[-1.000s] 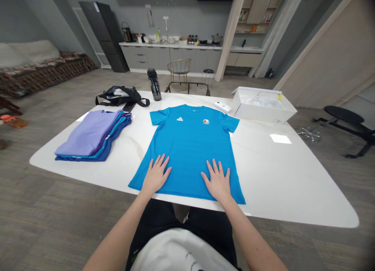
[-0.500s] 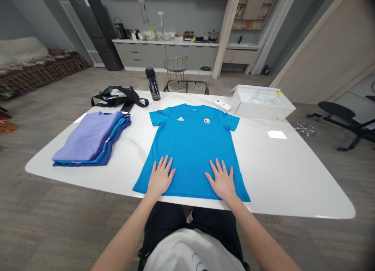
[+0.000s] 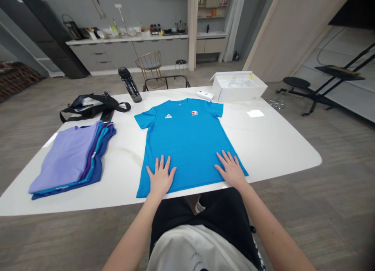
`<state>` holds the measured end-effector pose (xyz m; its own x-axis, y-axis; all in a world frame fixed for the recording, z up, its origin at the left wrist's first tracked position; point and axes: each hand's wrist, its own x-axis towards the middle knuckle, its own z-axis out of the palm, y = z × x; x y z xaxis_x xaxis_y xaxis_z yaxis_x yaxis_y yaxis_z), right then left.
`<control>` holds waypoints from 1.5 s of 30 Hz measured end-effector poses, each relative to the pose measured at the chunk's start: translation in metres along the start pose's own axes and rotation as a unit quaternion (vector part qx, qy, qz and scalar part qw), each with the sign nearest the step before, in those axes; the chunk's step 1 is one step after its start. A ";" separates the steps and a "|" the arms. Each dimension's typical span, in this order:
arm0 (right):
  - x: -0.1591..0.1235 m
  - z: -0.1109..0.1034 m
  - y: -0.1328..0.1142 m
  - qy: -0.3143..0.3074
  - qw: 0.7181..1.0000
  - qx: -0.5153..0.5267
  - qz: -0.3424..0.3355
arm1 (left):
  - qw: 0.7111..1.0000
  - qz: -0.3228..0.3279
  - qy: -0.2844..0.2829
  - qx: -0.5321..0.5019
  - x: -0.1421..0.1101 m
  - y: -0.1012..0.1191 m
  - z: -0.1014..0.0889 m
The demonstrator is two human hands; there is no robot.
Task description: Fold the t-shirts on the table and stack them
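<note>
A blue short-sleeved T-shirt point(image 3: 184, 142) lies spread flat, front side up, with its collar away from me and its hem along the near table edge. White and red logos show on its chest. My left hand point(image 3: 160, 177) rests flat on the lower left of the shirt, fingers spread. On the lower right, near the hem's corner, my right hand point(image 3: 231, 169) lies palm down, fingers also apart. To the left sits a stack of folded shirts point(image 3: 67, 153), lilac on top with purple and blue layers beneath.
The white table point(image 3: 272, 146) also bears a black bag point(image 3: 95, 106), a dark bottle point(image 3: 129, 84), a white remote-like object point(image 3: 205, 95) and an open white box point(image 3: 238, 92) at the back. A metal-framed chair point(image 3: 149, 63) stands beyond.
The view has turned to the right, so the scene sits further left. My right hand has slid outward over the shirt toward its right side edge; my left hand remains on the lower left.
</note>
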<state>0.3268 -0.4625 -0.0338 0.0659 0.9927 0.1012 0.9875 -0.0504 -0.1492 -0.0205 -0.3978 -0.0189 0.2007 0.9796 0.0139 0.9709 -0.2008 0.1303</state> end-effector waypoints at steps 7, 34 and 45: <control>-0.043 -0.010 0.037 0.001 0.998 0.064 -0.011 | 0.997 0.062 0.053 -0.018 -0.040 -0.045 0.007; -0.064 -0.026 0.103 0.062 0.986 0.142 -0.057 | 0.979 0.137 0.048 -0.141 -0.089 -0.134 -0.017; -0.075 -0.040 0.078 0.093 0.993 -0.032 0.067 | 0.977 0.089 0.142 -0.132 -0.096 -0.125 -0.023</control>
<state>0.4047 -0.5453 -0.0139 0.2165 0.9395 0.2656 0.9748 -0.1929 -0.1123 -0.1645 -0.4664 -0.0140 0.2827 0.9006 0.3300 0.8488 -0.3951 0.3513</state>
